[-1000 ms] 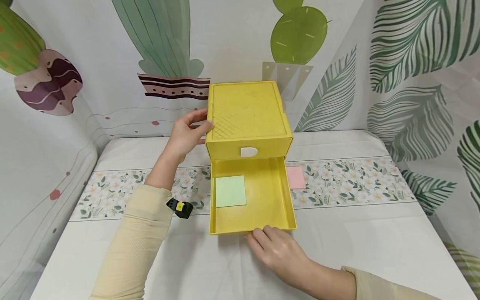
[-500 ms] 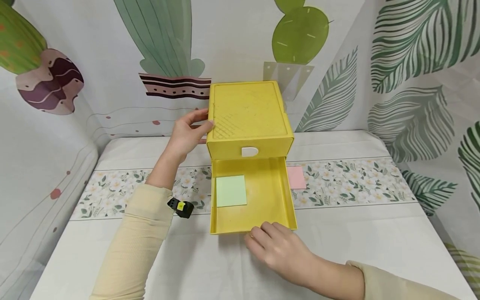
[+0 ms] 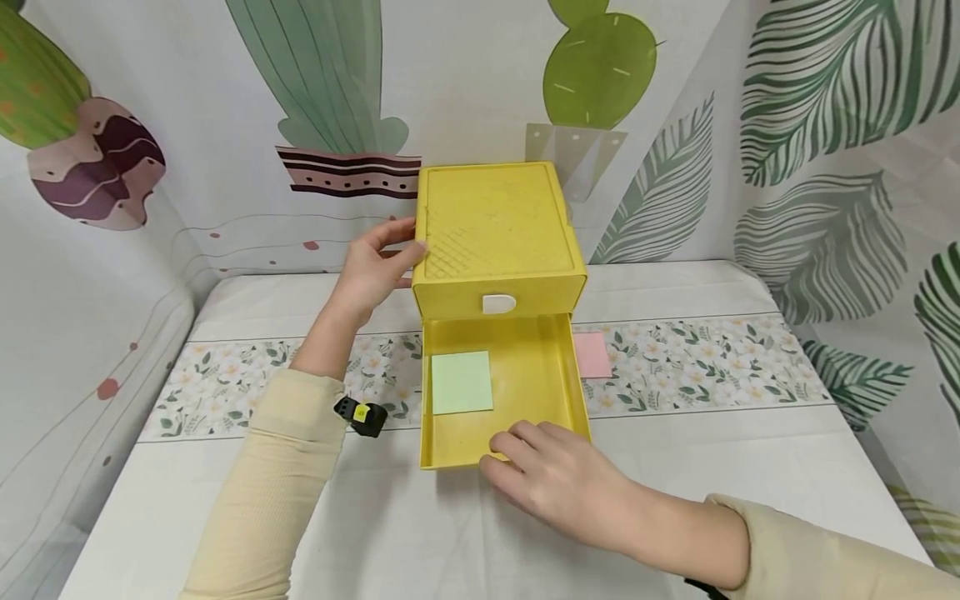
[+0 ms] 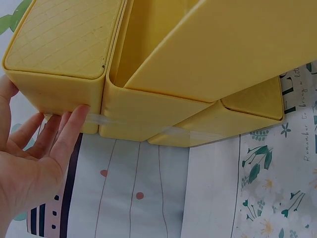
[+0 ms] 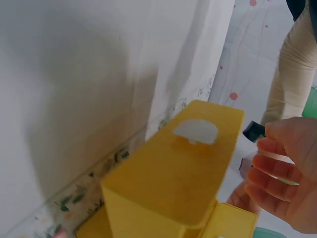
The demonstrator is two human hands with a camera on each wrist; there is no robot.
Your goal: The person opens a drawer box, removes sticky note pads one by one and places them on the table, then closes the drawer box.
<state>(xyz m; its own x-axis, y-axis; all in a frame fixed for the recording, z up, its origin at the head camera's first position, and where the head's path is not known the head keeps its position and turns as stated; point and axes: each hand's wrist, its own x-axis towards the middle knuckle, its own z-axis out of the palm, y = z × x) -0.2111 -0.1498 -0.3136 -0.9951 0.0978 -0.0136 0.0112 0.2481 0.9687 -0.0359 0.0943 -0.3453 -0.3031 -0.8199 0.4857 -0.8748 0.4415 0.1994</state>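
A yellow drawer cabinet [image 3: 498, 217] stands at the middle of the table, its lower drawer [image 3: 536, 379] pulled out toward me. Inside that drawer, at the left, lies a pale green square of paper [image 3: 461, 382]. My left hand [image 3: 367, 271] rests against the cabinet's left side, thumb at the top edge; the left wrist view shows its fingers [image 4: 62, 134] touching the side wall. Over the drawer's front edge hovers my right hand [image 3: 562, 492], fingers loosely curled around nothing. In the right wrist view it is apart from the drawer's white handle [image 5: 198, 131].
A pink square of paper [image 3: 592, 355] sticks out right of the drawer on the floral strip [image 3: 697, 367] of the white tablecloth. The upper drawer, with a white knob [image 3: 498, 304], is closed. A printed curtain [image 3: 480, 75] hangs right behind the cabinet.
My right hand has let go of the drawer's front and risen slightly over its edge. The left hand, the cabinet and the pulled-out drawer stay where they were.
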